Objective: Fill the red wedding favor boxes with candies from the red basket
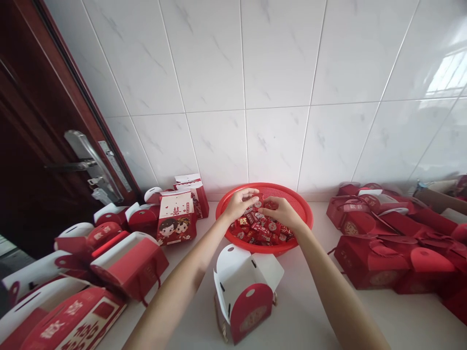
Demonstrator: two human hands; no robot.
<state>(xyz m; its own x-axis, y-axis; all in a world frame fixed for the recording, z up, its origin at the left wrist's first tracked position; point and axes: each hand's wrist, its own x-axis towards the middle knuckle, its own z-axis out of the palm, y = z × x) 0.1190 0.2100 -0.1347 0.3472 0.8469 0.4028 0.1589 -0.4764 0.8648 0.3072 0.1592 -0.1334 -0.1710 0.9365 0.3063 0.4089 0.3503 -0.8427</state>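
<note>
A: From where I stand, what do the hands show?

B: Left grip (241, 203): bent over the sweets (260, 231), thumb and fingers brought fairly near each other, with a red wrapper at their tips. Whether it is pinched, I cannot tell.

A: And the right grip (282, 211)?

B: Just beside the left one, thumb and forefinger pointing towards it, a narrow gap between them with red wrappers showing there. Whether it holds one, I cannot tell either.

A: Where do the sweets lie?

B: Directly beneath both grips, heaped in the red basket (270, 250), whose perforated wall rises behind the fingers. The basket rests on the white tabletop (299, 301).

A: What stands nearest on the near side of the grips?

B: A box (251, 308), upright, its flaps spread, white inside and red outside, with a twisted cord (223, 331) at its side. It stands between the two forearms.

A: And farther out?

B: Left of the left grip, a picture box (177, 226) with two cartoon figures; beyond it, several open red boxes (131, 265), then a dark door (22, 121). Well to the right of the right grip, more red cartons (368, 265), packed close together. Behind both grips, a tiled wall (215, 73).
</note>
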